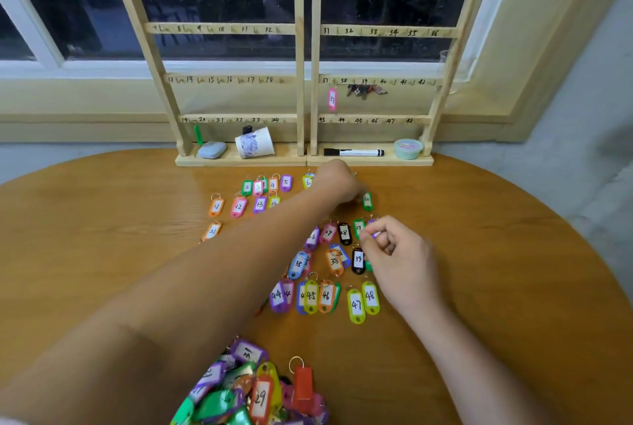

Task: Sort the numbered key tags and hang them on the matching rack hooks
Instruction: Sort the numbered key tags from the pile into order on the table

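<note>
Wooden racks are stood side by side at the top of the frame: the left rack (219, 29) is numbered 1 to 24 and the right rack (387, 32) 25 to 48. A pink tag 37 (332, 99) is hung below the 37 mark on the right rack, with a bunch of keys (364, 90) just beside it. On the round table (102, 236), rows of numbered tags (334, 261) are laid out through the centre, and an unsorted pile (253, 390) is heaped at the bottom edge.

The left hand (337, 181) is stretched across to the upper centre, just beside green tag 20 (367, 201). Its fingers are hidden, so its grip cannot be told. The right hand (394, 253), right of centre, is curled, and a purple tag (375, 234) is pinched at its fingertips, next to green tag 29 (358, 228).

A black marker (352, 152) and a tipped paper cup (255, 145) are seen on the rack bases.
</note>
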`<state>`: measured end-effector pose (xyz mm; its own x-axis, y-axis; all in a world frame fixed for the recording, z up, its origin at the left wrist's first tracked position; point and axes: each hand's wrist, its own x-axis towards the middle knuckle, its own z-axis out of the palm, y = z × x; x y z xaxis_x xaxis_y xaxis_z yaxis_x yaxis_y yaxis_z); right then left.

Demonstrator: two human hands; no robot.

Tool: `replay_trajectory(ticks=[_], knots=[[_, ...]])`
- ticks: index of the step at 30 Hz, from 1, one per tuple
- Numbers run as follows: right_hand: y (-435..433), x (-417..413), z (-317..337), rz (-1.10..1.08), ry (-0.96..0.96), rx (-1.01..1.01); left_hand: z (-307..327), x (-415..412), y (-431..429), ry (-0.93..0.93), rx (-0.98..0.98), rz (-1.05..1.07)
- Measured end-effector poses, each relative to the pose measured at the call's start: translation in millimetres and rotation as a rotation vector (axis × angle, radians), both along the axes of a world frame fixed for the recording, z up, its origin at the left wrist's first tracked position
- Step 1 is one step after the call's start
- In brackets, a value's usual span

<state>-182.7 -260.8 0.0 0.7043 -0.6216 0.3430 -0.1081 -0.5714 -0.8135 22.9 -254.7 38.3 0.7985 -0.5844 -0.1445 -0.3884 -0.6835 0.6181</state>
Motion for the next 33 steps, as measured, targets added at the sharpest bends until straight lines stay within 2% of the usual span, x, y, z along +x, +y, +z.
replay_trajectory(ticks=[5,11,15,23,28,33], knots=[[-2,-2,2,0.004,-0.011,-0.016,5,2,9,-0.004,-0.014,-0.023],[2,-2,2,0.015,-0.007,-0.027,36,-4,77,0.035,-0.267,-0.011],[9,-1,1,0.042,0.022,-0.003,51,-22,143,0.038,-0.338,-0.043],[46,-19,6,0.226,0.116,0.061,42,-61,245,0.129,-0.341,-0.045],[72,-49,9,0.345,0.162,-0.055,27,-83,285,0.119,-0.329,-0.047],[91,-81,6,0.438,0.252,-0.109,7,-101,321,-0.027,-0.207,-0.162]])
